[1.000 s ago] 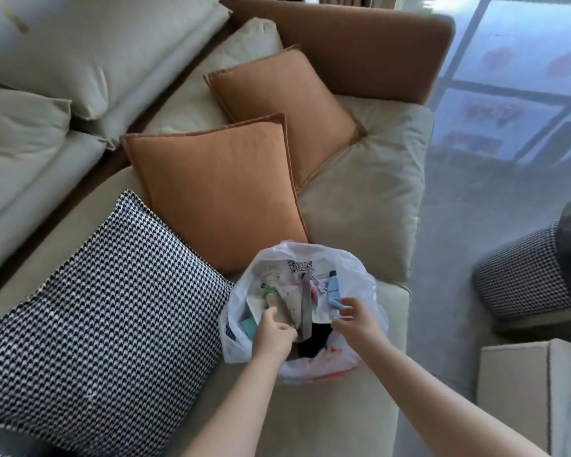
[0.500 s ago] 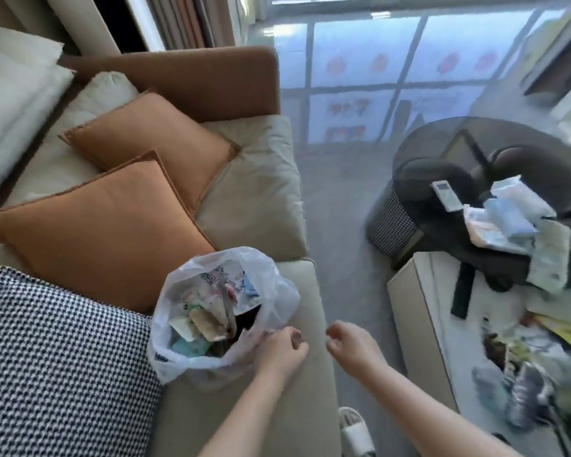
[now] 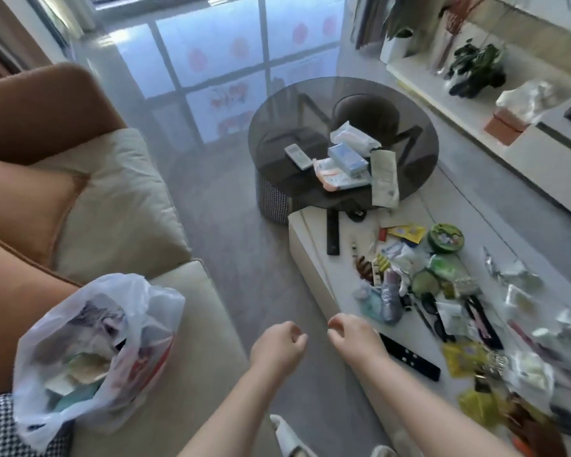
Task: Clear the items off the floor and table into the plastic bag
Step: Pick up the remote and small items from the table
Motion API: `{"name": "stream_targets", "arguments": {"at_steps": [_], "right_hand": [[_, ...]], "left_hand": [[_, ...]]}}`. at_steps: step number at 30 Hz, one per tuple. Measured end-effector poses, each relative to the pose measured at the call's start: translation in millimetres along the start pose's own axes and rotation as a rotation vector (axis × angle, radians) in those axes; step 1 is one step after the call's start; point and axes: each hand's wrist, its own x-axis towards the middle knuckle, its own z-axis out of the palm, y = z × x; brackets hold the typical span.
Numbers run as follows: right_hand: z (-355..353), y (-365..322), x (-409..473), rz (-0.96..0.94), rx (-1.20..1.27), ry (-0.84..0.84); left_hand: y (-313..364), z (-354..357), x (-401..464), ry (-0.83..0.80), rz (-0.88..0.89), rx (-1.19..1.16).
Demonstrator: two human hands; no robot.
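So the plastic bag (image 3: 93,354) sits open on the sofa (image 3: 185,324); left hand (image 3: 277,344) and right hand (image 3: 353,338) hover loosely curled, holding nothing, beside the cluttered white table (image 3: 314,258).

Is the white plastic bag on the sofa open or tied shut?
Open. The white plastic bag on the cream sofa seat gapes at the top, untied, and packets show inside its mouth. Neither hand touches it.

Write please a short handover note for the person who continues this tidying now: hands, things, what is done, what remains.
Left hand and right hand: both hold nothing, fingers loosely curled, above the floor between sofa and table.
Plastic bag: open on the sofa, already partly filled.
Left: many small items on the white table, such as the black remote and the green tin.
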Motion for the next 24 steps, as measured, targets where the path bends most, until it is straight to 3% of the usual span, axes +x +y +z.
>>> {"name": "stream_targets", "arguments": {"at_steps": [13,19,24], "right_hand": [[-46.4,273.3,-68.2,0.333,0.227,0.068],[-29.8,358.8,-79.2,0.470,0.256,0.053],[-2.1,404.3,-65.1,0.533,0.326,0.038]], "left_hand": [[177.3,189.8,-23.5,-0.234,0.158,0.207],[208.8,270.3,-16.2,-0.331,0.134,0.254],[208.2,309.9,16.7,-0.298,0.185,0.341]]}}
